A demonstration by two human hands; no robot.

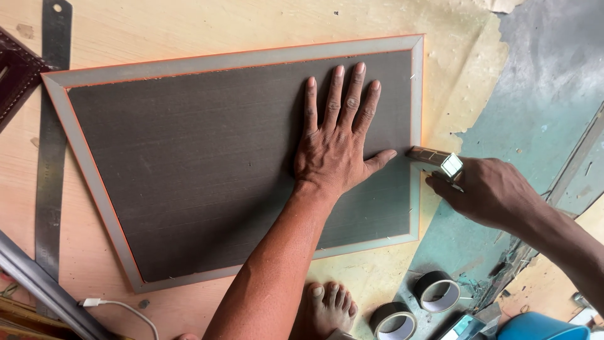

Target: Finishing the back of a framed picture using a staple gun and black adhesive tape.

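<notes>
A picture frame [239, 62] lies face down on the work surface, with a grey border, an orange edge and a dark brown backing board [189, 164]. My left hand [340, 141] presses flat on the backing board near the frame's right side, fingers spread. My right hand [491, 189] is just beyond the frame's right edge and grips a small metal tool [437, 160] whose tip touches that edge.
A long steel ruler [50, 145] lies left of the frame. A dark carved frame corner [16, 75] is at far left. Two tape rolls [437, 291] [391, 320], a blue container [541, 327], a white cable [119, 307] and my bare foot [327, 305] are at the bottom.
</notes>
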